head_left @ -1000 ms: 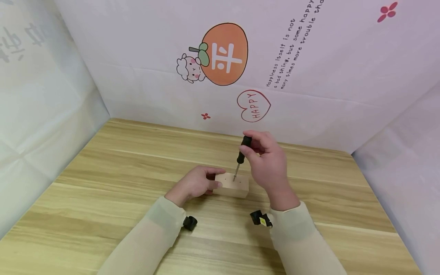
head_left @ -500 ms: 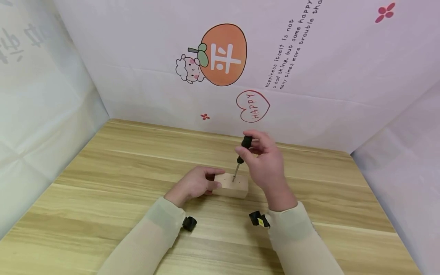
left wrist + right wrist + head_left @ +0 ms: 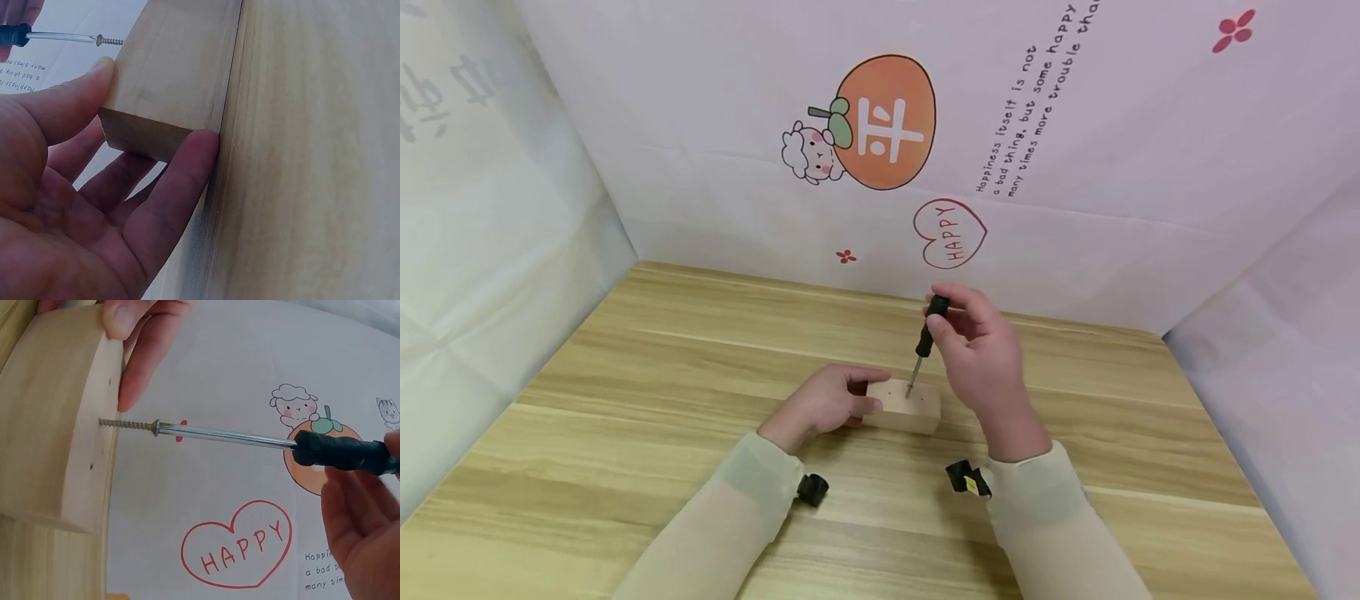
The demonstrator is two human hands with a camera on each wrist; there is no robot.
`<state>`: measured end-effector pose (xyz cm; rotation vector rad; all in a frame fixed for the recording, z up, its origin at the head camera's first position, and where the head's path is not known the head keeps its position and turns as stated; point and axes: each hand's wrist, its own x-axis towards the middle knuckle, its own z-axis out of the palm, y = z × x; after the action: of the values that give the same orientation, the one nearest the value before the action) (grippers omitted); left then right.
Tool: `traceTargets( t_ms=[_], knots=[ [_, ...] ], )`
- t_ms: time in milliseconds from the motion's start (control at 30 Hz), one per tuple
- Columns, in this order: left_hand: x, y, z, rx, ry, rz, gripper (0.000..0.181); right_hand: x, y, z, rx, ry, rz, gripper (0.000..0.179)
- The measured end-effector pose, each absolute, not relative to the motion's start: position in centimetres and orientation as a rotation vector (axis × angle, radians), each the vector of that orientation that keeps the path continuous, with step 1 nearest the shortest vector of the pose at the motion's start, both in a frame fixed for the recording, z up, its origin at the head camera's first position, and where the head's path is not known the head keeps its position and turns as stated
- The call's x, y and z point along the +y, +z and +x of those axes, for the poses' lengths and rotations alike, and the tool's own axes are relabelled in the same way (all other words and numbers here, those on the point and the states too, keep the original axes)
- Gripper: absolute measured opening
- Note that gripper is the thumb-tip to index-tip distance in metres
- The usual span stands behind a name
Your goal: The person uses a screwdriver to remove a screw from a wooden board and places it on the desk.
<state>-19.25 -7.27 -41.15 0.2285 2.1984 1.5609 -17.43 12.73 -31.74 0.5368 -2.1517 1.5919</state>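
A pale wooden block (image 3: 901, 421) lies on the table, and my left hand (image 3: 827, 398) grips its left end between thumb and fingers. Small dark holes show in its top face. In the right wrist view a screw (image 3: 128, 424) stands with its point in the block, much of its thread exposed. The tip of a screwdriver (image 3: 231, 435) with a black handle meets the screw's head. My right hand (image 3: 988, 350) pinches that handle between thumb and fingers, above the block. The left wrist view also shows the screw (image 3: 111, 41) with the shaft against it.
The wood-grain table (image 3: 647, 375) extends around the block on all sides. A white printed cloth (image 3: 715, 192) rises behind the table's back edge, and further white sheets hang at left and right. Black wrist mounts (image 3: 812, 489) stick out at both cuffs.
My right thumb and fingers have shifted on the screwdriver handle, swinging left and then back right. The left hand and block keep their place on the table.
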Motion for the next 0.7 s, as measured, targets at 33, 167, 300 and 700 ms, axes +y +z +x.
traceTargets(
  t_ms=[33, 167, 300, 700],
  knots=[
    [-7.29, -41.18, -19.24, 2.2, 1.562, 0.229, 0.044, 12.68, -31.76, -17.43, -2.168, 1.538, 0.52, 0.034],
    [-7.34, -41.28, -19.27, 2.192, 1.565, 0.236, 0.044, 12.6, -31.73, -17.42, -2.19, 1.428, 0.465, 0.035],
    [-7.33, -41.35, -19.35, 2.193, 1.564, 0.237, 0.044, 12.79, -31.76, -17.32, -2.182, 1.509, 0.474, 0.039],
    [-7.32, -41.42, -19.44, 2.192, 1.569, 0.241, 0.044, 12.48, -31.9, -17.34, -2.235, 1.483, 0.494, 0.033]
  ],
)
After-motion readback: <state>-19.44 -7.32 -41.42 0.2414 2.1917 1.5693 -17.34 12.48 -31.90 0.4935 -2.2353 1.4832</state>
